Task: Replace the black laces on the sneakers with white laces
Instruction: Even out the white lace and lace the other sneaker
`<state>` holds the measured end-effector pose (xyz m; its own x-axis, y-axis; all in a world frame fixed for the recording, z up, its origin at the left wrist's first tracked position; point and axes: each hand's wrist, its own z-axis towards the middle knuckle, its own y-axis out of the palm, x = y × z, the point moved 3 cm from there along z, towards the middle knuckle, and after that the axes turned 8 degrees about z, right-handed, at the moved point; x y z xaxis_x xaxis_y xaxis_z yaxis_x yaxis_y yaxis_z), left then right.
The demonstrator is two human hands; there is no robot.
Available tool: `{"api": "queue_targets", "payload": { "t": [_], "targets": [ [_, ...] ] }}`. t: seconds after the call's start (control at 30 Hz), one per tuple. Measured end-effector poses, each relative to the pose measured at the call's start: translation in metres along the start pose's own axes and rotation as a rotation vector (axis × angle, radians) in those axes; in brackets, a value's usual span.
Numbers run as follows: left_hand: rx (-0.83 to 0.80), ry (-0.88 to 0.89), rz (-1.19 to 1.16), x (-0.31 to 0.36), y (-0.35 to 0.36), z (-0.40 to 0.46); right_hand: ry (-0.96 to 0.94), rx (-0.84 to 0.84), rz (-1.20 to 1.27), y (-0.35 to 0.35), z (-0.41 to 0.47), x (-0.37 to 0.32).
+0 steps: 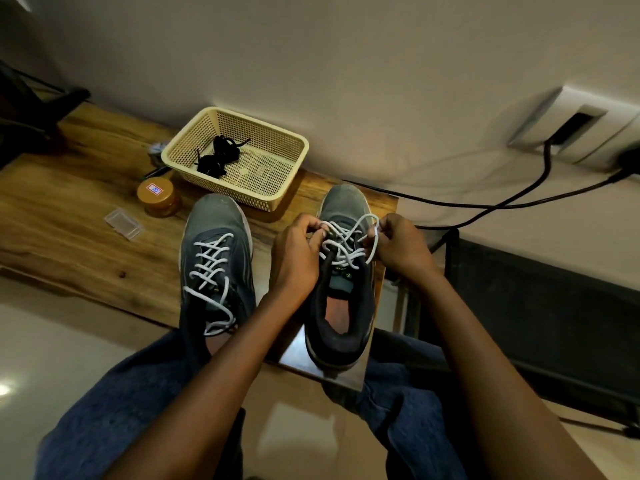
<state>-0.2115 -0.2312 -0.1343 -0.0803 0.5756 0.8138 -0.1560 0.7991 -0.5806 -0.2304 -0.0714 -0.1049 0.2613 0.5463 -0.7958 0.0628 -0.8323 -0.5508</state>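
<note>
- left hand (298, 251) and right hand (398, 244) each pinch the white lace (341, 244) on the right sneaker (341, 306);
- lace probably soft, limp, light; best gripped near its tips

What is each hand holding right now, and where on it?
Both hold the white lace on the right sneaker: left hand pinches its left strand, right hand its right loop.

Both hands, left hand (298, 251) and right hand (401, 247), pinch white cord lace (343, 244) over right grey sneaker (341, 306), frame centre. Left grey sneaker (214, 258) laced white. Black laces (218, 155) in cream perforated plastic basket (277, 192), upper centre, wooden counter (69, 209).
</note>
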Motion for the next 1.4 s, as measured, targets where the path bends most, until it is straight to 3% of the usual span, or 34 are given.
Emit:
{"api": "queue_targets", "payload": {
  "t": [0.23,0.4,0.53,0.7,0.87,1.1,1.3,1.4],
  "targets": [
    [-0.074,-0.102,-0.029,0.003,-0.008,0.003,0.075,0.018,0.174,-0.009,-0.006,0.003],
    [-0.265,-0.047,-0.035,0.006,-0.024,0.008,0.094,-0.198,0.209,-0.017,-0.018,0.006],
    [-0.381,-0.017,-0.037,0.011,-0.030,0.006,0.007,-0.214,0.206,-0.017,-0.022,0.000],
    [-0.317,0.048,0.020,0.013,-0.029,0.004,-0.111,-0.153,0.034,-0.010,-0.017,-0.003],
    [-0.322,0.099,0.088,0.012,-0.028,0.003,0.028,-0.272,0.282,-0.015,-0.020,0.001],
    [-0.298,0.092,0.094,0.014,-0.028,0.001,-0.141,-0.208,-0.032,-0.011,-0.019,-0.004],
    [-0.305,0.079,0.093,0.010,-0.025,0.002,-0.072,-0.203,0.133,-0.013,-0.020,-0.002],
    [-0.301,0.087,0.088,0.011,-0.024,0.002,-0.142,-0.210,-0.006,-0.009,-0.022,-0.007]
  ]
}}
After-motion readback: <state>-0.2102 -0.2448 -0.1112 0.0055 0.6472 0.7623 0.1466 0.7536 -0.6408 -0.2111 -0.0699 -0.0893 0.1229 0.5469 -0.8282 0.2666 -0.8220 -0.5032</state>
